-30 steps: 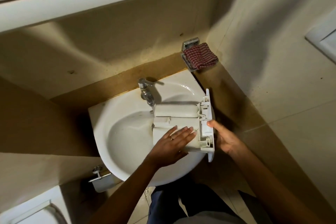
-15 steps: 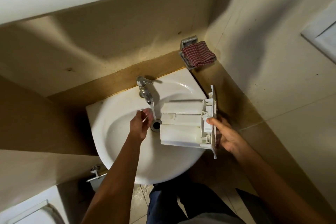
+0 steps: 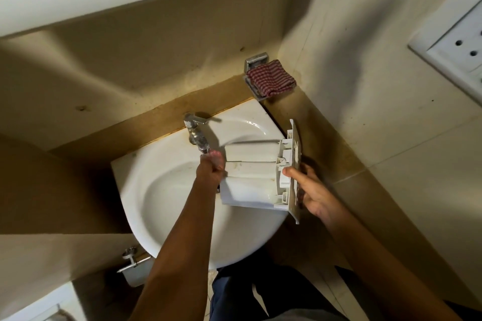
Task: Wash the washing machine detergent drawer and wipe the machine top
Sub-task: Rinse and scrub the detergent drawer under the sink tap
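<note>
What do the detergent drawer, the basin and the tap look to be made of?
Detergent drawer: white moulded plastic with a matt finish, going by the thin ribs and clips at its front end.
Basin: probably glazed ceramic, smooth glossy white with a bright highlight near the back rim.
Tap: metal with a chrome-like shine, dulled in patches.

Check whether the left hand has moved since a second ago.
Yes. The left hand came off the detergent drawer and went up and left, and is now right under the tap spout.
</note>
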A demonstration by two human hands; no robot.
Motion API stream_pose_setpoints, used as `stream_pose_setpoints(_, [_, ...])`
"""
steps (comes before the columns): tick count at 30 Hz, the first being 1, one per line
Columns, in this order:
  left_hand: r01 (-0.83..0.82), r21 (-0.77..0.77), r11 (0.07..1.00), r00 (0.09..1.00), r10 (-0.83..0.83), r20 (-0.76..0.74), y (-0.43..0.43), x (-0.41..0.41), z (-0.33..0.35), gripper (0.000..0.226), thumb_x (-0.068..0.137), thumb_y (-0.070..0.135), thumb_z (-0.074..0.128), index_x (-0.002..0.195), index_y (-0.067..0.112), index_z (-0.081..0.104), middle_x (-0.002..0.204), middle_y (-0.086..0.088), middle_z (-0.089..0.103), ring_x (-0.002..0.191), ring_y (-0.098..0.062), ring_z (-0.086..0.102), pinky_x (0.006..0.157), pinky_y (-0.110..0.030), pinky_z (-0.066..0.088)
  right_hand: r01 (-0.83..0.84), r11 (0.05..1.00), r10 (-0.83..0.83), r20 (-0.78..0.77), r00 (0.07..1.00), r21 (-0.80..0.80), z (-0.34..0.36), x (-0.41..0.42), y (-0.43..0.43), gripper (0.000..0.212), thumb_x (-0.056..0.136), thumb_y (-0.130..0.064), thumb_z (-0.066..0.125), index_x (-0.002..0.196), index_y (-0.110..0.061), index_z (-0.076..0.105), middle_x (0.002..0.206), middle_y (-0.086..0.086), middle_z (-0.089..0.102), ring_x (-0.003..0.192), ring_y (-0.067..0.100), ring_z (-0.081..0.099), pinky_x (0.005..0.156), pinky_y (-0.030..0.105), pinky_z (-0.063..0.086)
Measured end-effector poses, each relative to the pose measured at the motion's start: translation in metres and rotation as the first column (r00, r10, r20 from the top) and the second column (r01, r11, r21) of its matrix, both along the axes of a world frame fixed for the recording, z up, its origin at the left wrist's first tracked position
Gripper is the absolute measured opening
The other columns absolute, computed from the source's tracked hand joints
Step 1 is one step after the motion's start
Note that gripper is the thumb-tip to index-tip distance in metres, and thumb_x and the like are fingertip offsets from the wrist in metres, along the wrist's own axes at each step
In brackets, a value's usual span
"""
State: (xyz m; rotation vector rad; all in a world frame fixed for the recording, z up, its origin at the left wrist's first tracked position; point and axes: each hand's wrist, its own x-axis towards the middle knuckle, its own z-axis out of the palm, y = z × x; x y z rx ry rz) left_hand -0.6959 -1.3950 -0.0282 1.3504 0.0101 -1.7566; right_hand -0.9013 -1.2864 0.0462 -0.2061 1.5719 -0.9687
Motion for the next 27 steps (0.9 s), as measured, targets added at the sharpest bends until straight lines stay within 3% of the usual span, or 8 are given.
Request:
stream_pose_setpoints(2, [0.082, -0.091, 0.993, 0.985, -0.067, 0.160, 0.014, -0.023, 0.020, 0.037, 0.094, 0.000, 0.028, 0.060, 0.010, 0.041, 0.046, -0.006, 0.042, 0.037, -0.017, 0.041, 0.039, -0.016, 0.031, 0.005, 1.000, -0.005, -0.019, 1.000, -0.007, 0.000, 0.000, 0.000, 0.072, 0.077, -0.011, 0.075, 0.139, -0.021, 0.040, 0.115, 0.011, 0.066, 0.096, 0.025, 0.065, 0.068, 0.031, 0.051])
stream_pose_setpoints(4, [0.247, -0.315, 0.917, 0.943, -0.153, 0.295, 0.036, -0.055, 0.038, 0.039, 0.096, 0.001, 0.029, 0.066, 0.007, 0.053, 0.059, -0.003, 0.056, 0.056, -0.020, 0.052, 0.053, -0.026, 0.041, 0.008, 1.000, -0.008, -0.020, 1.000, -0.012, -0.002, 0.001, 0.000, 0.072, 0.077, -0.009, 0.074, 0.139, -0.019, 0.039, 0.113, 0.011, 0.067, 0.091, 0.023, 0.066, 0.067, 0.031, 0.053])
stream_pose_setpoints(7, [0.592, -0.409, 0.695, 0.721, -0.229, 0.654, 0.076, -0.091, 0.054, 0.034, 0.102, 0.014, 0.040, 0.108, 0.010, 0.073, 0.107, 0.001, 0.073, 0.101, -0.005, 0.066, 0.090, -0.020, 0.050, -0.009, 1.000, 0.009, 0.004, 1.000, -0.009, 0.000, 0.005, -0.002, 0.062, 0.081, -0.012, 0.071, 0.136, -0.018, 0.043, 0.096, 0.006, 0.068, 0.076, 0.018, 0.066, 0.053, 0.024, 0.051])
stream_pose_setpoints(10, [0.775, -0.452, 0.441, 0.574, -0.194, 0.795, 0.090, -0.091, 0.050, 0.041, 0.105, 0.023, 0.033, 0.142, 0.014, 0.048, 0.137, -0.009, 0.057, 0.132, -0.017, 0.048, 0.113, -0.029, 0.034, -0.027, 1.000, 0.027, 0.016, 0.999, -0.010, 0.002, 0.005, -0.001, 0.055, 0.085, -0.017, 0.068, 0.134, -0.020, 0.045, 0.088, 0.003, 0.065, 0.068, 0.014, 0.061, 0.044, 0.019, 0.045])
stream_pose_setpoints(14, [0.986, -0.130, 0.108, 0.144, -0.134, 0.981, 0.076, -0.064, 0.022, 0.060, 0.099, 0.050, 0.001, 0.155, 0.028, 0.001, 0.160, 0.003, 0.019, 0.148, -0.011, -0.003, 0.119, -0.047, -0.011, -0.071, 0.997, 0.071, 0.019, 0.997, 0.013, 0.002, -0.002, 0.002, 0.059, 0.082, -0.018, 0.071, 0.133, -0.026, 0.042, 0.110, 0.010, 0.068, 0.088, 0.025, 0.066, 0.061, 0.031, 0.049])
stream_pose_setpoints(18, [0.998, -0.061, -0.019, 0.057, -0.166, 0.984, 0.053, -0.064, 0.024, 0.067, 0.093, 0.053, -0.007, 0.155, 0.031, 0.007, 0.161, 0.010, 0.012, 0.148, -0.006, -0.008, 0.118, -0.042, -0.016, -0.125, 0.991, 0.124, 0.014, 0.992, 0.051, 0.003, -0.007, 0.002, 0.052, 0.081, -0.025, 0.071, 0.127, -0.028, 0.045, 0.104, 0.009, 0.068, 0.090, 0.027, 0.064, 0.064, 0.038, 0.048])
stream_pose_setpoints(23, [0.988, 0.110, -0.107, -0.117, -0.064, 0.991, 0.038, -0.067, 0.041, 0.061, 0.097, 0.050, 0.002, 0.154, 0.032, 0.012, 0.159, 0.008, 0.024, 0.149, -0.011, 0.006, 0.120, -0.047, -0.004, -0.168, 0.980, 0.159, 0.087, 0.983, 0.111, 0.002, -0.010, 0.006, 0.027, 0.081, -0.034, 0.064, 0.104, -0.019, 0.060, 0.073, 0.004, 0.070, 0.070, 0.021, 0.062, 0.068, 0.035, 0.049])
stream_pose_setpoints(27, [0.964, 0.263, -0.040, -0.265, -0.078, 0.961, 0.034, -0.052, 0.041, 0.047, 0.103, 0.049, 0.011, 0.150, 0.047, 0.012, 0.162, 0.006, 0.006, 0.149, -0.017, 0.006, 0.119, -0.052, -0.002, -0.203, 0.969, 0.187, 0.115, 0.976, 0.140, 0.002, -0.014, 0.010, 0.028, 0.081, -0.032, 0.064, 0.105, -0.018, 0.062, 0.078, 0.005, 0.070, 0.076, 0.022, 0.062, 0.076, 0.037, 0.047])
